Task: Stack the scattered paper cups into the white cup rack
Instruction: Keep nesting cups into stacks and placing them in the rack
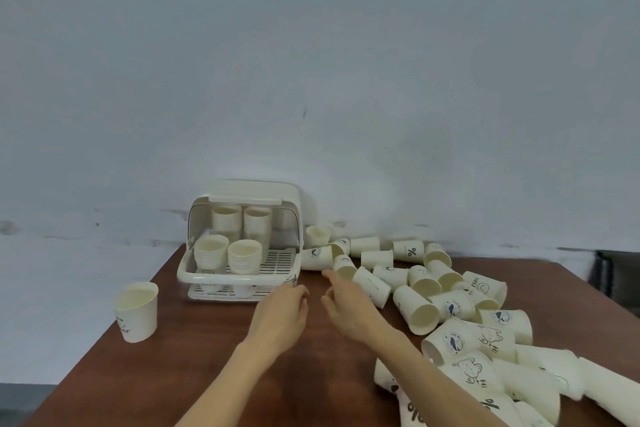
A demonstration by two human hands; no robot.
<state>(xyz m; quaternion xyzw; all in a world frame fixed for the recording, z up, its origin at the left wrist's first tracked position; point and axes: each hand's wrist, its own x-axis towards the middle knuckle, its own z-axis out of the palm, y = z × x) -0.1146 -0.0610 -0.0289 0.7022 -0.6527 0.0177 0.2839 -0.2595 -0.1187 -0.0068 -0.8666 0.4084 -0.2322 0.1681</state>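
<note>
While four stacks stand in the white cup rack [239,274], we see many scattered paper cups [420,308] left; both hands' fingers [329,279] hang loose, holding nothing.

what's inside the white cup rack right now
Four stacks of nested paper cups stand on the slatted shelf of the white cup rack, two in front, two behind. What lies under the shelf is unclear.

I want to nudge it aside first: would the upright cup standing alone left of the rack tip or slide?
The lone cup looks like thin, empty paper, so probably light. It stands on its narrow base, so a high push likely tips it; a low one should slide it.
</note>
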